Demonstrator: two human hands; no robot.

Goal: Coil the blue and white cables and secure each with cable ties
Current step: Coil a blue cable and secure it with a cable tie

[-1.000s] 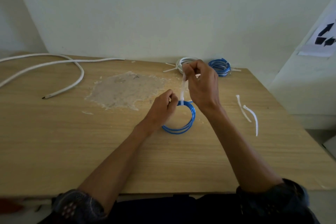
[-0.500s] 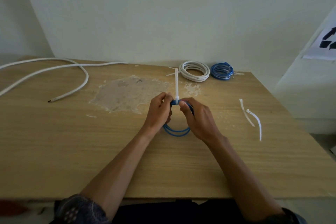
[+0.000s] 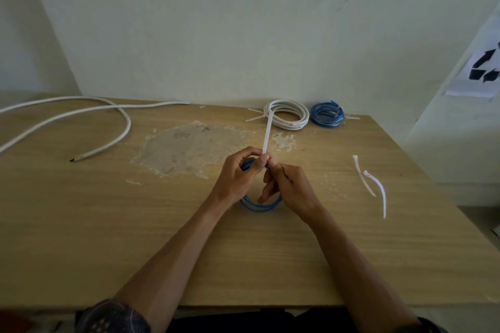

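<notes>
Blue coil (image 3: 260,205) lies mid-counter (image 3: 108,238), far side lifted in both hands. Left hand (image 3: 238,178) grip pinched on coil at white cable tie (image 3: 266,134), tail sticking up. Right hand (image 3: 290,189) grip closed on coil's right side. Spare ties (image 3: 372,184) well right; finished white coil (image 3: 288,114) and blue bundle (image 3: 326,115) at far edge.

1. Most of the blue coil (image 3: 260,206) is covered by both hands; only the near arc and a bit by the left hand (image 3: 238,176) peek out.
2. The cable tie (image 3: 266,132) head is buried between the fingertips, so can't tell if it's cinched.
3. The right hand (image 3: 290,188) probably pinches the coil, but that contact's hidden.
4. The loose white cable (image 3: 81,116) runs off the left edge.
5. The wall sign (image 3: 484,70) is cropped at right.
</notes>
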